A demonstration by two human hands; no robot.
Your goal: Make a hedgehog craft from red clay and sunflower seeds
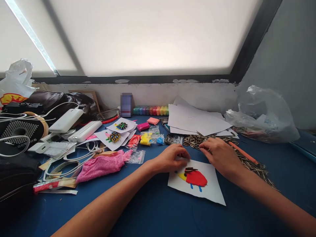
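Observation:
A white sheet of paper [209, 196] lies on the blue table, with a red, rounded clay animal [197, 179] on it. The figure has a yellow pointed snout, a dark eye, blue legs and several dark sunflower seeds [191, 170] along its upper edge. My left hand [172, 158] rests at the sheet's upper left edge, its fingers curled in; what they hold, if anything, is hidden. Beyond the sheet, my right hand [221, 156] is at the near edge of a sunflower seed pile [194, 141], thumb and fingers drawn together. No seed can be made out between them.
Left stand white power banks [66, 120], tangled cables, a pink cloth [102, 166] and two finished clay figures on paper [114, 137]. Small clay packets [146, 138] lie mid-table. Behind are stacked white sheets [195, 120]; at right, an orange stick [243, 152] and a plastic bag [269, 115].

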